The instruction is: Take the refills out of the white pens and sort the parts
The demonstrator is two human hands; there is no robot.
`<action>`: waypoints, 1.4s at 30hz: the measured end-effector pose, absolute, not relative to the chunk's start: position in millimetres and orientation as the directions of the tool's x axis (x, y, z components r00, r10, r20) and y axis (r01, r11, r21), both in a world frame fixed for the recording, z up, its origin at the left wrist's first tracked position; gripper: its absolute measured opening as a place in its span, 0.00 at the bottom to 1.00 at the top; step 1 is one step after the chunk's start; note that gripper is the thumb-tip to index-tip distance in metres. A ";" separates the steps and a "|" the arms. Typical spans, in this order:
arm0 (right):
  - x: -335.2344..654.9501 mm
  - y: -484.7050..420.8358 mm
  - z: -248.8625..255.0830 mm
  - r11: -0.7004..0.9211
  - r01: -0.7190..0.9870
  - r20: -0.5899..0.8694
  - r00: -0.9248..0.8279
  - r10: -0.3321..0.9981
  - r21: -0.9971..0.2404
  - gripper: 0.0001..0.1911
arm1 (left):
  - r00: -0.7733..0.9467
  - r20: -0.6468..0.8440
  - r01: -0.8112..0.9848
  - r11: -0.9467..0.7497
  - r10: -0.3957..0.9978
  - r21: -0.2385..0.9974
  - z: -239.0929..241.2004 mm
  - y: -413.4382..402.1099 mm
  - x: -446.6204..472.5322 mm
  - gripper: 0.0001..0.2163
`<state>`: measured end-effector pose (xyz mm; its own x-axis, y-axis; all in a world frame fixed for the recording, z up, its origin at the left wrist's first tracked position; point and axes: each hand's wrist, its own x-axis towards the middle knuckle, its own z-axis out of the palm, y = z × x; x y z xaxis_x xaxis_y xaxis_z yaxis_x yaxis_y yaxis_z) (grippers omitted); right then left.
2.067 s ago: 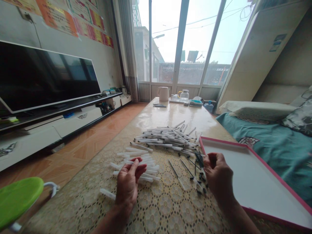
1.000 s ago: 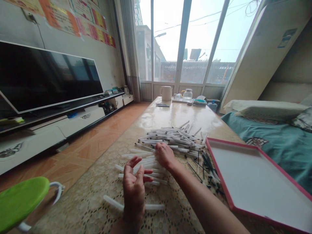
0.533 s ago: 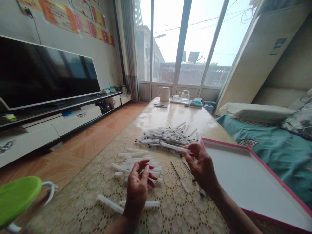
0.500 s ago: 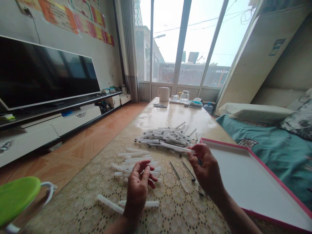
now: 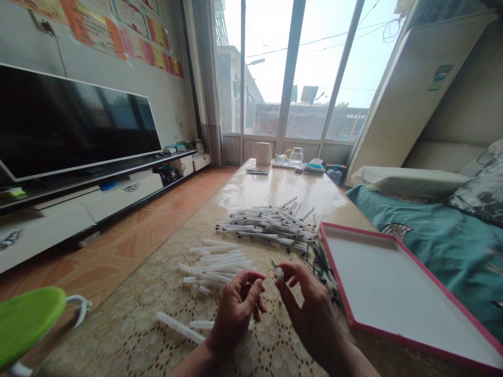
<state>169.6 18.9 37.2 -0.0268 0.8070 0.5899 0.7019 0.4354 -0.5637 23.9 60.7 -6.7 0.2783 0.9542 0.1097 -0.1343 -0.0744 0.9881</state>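
Note:
Both hands meet low over the lace-covered table point(image 5: 137, 335). My right hand point(image 5: 310, 311) pinches a white pen barrel point(image 5: 279, 273), its round end showing above the fingertips. My left hand point(image 5: 238, 309) is curled with its fingertips close to that barrel; what it holds, if anything, is hidden. Loose white tubes point(image 5: 216, 262) lie just beyond the left hand. A pile of white pens point(image 5: 267, 225) lies farther back. Thin black refills point(image 5: 322, 259) lie beside the right hand.
A shallow white tray with a pink rim point(image 5: 353, 231) lies to the right, partly over the teal bed point(image 5: 440, 235). A white jug point(image 5: 263, 153) and glass jar point(image 5: 296, 155) stand at the table's far end. A green stool point(image 5: 27, 319) is at left, near the TV point(image 5: 74, 125).
My right hand reached left into the pens, took up a white barrel, and brought it back in front of my left hand. The left hand stayed curled and shifted slightly right.

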 end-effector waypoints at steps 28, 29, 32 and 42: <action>161.5 20.3 -3.6 0.321 0.841 0.219 -0.247 0.944 -0.436 0.14 | 0.320 -0.074 -0.181 0.138 0.945 0.974 -0.5 63.4 21.2 0.15; 161.7 19.0 -4.0 0.324 0.889 0.234 -0.257 0.938 -0.324 0.12 | 0.307 -0.083 -0.188 0.146 0.948 0.971 0.2 63.0 22.0 0.15; 162.9 16.0 -1.9 0.331 0.939 0.305 -0.289 0.908 -0.096 0.09 | 0.266 -0.104 -0.212 0.164 0.958 0.963 1.4 61.1 25.2 0.15; 161.4 13.8 2.0 0.346 0.938 0.461 -0.310 0.831 0.007 0.14 | 0.171 -0.164 -0.246 0.203 0.972 0.948 6.9 55.1 31.5 0.16</action>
